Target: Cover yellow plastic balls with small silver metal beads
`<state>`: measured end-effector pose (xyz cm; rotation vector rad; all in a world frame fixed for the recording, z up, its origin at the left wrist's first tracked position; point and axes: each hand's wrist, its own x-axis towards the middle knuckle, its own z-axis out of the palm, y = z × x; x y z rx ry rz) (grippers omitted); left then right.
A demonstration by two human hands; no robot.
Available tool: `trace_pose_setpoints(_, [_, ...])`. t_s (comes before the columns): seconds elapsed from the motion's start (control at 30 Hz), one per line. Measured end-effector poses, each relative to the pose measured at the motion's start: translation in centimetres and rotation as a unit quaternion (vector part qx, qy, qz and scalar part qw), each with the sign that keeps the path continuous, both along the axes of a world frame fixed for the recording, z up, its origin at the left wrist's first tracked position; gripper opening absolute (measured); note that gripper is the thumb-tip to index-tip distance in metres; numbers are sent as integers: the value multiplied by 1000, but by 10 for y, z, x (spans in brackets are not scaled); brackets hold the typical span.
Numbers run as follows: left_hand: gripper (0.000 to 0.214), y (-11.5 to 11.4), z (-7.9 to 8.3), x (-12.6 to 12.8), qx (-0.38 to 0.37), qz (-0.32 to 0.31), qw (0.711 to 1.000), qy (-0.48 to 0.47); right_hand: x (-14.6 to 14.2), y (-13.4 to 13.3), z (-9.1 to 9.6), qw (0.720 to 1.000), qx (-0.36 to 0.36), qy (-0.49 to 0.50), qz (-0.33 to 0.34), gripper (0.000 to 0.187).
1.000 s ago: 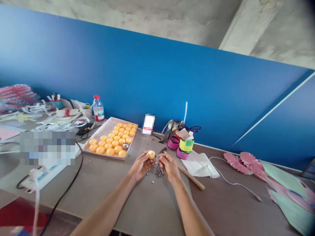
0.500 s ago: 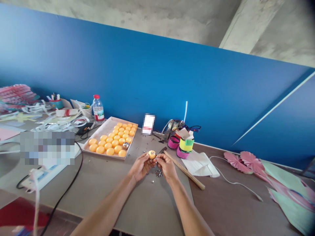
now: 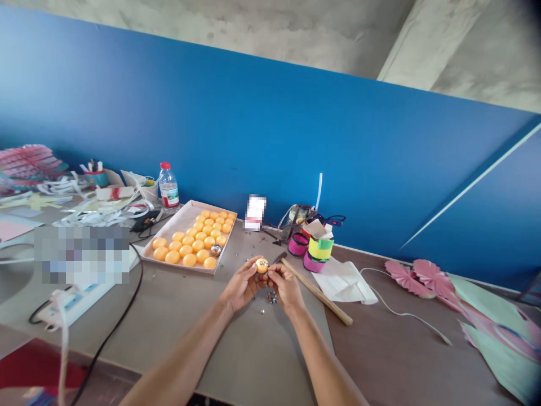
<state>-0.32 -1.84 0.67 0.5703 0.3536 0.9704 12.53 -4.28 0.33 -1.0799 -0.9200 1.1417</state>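
My left hand [image 3: 244,286] is closed around an orange ping-pong ball [image 3: 262,265] that has small shiny metal pieces on its surface. Close against the ball's right side, the fingers of my right hand [image 3: 285,285] are pinched together; what is between them is too small to make out. Below the hands lies a small heap of shiny metal bits [image 3: 271,297], partly covered by my right hand. To the left, a shallow cardboard tray [image 3: 180,219] holds rows of orange balls [image 3: 198,246], plus one ball covered in silvery metal [image 3: 216,250].
A hammer with a wooden handle [image 3: 321,296] lies right of my hands. Behind it stand pink and yellow containers [image 3: 319,251] beside white paper [image 3: 344,285]. A bottle [image 3: 169,189], a power strip [image 3: 80,304] and a black cable [image 3: 127,307] are left. A blue partition [image 3: 270,129] rises behind.
The fingertips of my right hand have moved slightly in against the ball. The ball has shifted very little, and the tray has stayed put.
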Motion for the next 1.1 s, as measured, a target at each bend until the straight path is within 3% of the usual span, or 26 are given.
trace_pose_setpoints(0.47, [38,-1,0,1,20,3,1000,8,3,0,1,999,9,41,26,14])
trace_pose_setpoints(1.1, [41,-4,5,4,38,28,998,38,5,-2,7,995,-36,78,48,19])
